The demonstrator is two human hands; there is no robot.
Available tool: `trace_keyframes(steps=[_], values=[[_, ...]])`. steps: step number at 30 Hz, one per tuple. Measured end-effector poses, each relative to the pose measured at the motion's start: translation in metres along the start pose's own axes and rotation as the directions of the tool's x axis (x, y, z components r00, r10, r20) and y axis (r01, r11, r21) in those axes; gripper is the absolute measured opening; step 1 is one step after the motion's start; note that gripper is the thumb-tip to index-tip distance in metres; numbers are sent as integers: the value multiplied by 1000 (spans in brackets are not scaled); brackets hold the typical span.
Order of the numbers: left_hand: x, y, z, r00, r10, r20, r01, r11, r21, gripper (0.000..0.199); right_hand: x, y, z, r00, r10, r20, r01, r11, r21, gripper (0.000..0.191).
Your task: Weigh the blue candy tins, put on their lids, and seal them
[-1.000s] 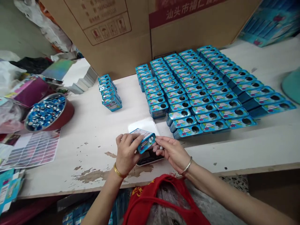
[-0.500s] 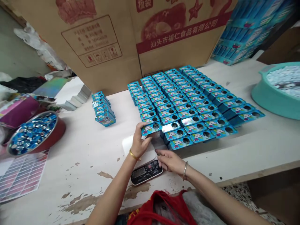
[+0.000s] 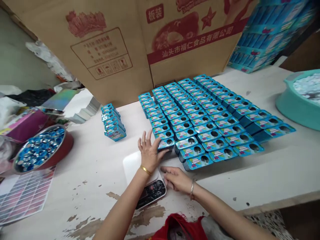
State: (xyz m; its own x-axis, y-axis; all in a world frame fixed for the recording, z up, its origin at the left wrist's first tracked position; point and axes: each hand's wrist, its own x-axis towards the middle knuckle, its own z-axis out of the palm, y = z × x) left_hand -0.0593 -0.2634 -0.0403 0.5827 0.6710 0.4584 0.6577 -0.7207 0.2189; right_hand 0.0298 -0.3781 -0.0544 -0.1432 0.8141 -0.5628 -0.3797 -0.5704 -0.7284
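My left hand [image 3: 150,154] is open, fingers spread. Its thumb side touches the nearest small blue candy box [image 3: 167,143] in the leftmost long row. Below that hand lies a white kitchen scale [image 3: 131,166] with a black control panel, its display partly hidden by my forearm. My right hand [image 3: 178,179] rests by the scale's right edge, index finger stretched out and the other fingers loosely bent. I see nothing in it. Many upright blue candy boxes [image 3: 192,151], each with a round hole on top, stand in rows in front of my hands.
A short row of blue boxes [image 3: 115,132] stands at left. Beyond it sits a red bowl [image 3: 66,146] of blue-and-silver pieces. At right is a turquoise basin [image 3: 287,103] of white pieces. A large cardboard carton [image 3: 120,86] stands behind; stacked blue packs [image 3: 255,50] are at back right.
My left hand has let go of the candy box, which now stands at the near end of its row, and its fingers have spread. My right hand stays beside the scale. The view has shifted slightly.
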Motion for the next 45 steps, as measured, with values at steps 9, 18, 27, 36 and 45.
trace_keyframes(steps=[9,18,27,36,45], values=[[21,-44,-44,997,7,-82,1,995,97,57,-34,4,-4,985,143,-94,-82,875,477,21],[36,-168,-69,963,-263,59,221,897,383,7,-45,10,-1,978,196,-66,-110,763,637,20],[15,-65,-141,926,20,376,-160,925,345,18,-58,17,-4,970,239,-39,-159,754,638,18],[-12,-4,-132,794,29,608,-234,937,261,13,-82,25,-6,996,89,27,-91,889,449,32],[-76,-48,-155,958,-279,67,286,946,-154,25,-101,30,-15,973,198,-116,-140,913,383,38]])
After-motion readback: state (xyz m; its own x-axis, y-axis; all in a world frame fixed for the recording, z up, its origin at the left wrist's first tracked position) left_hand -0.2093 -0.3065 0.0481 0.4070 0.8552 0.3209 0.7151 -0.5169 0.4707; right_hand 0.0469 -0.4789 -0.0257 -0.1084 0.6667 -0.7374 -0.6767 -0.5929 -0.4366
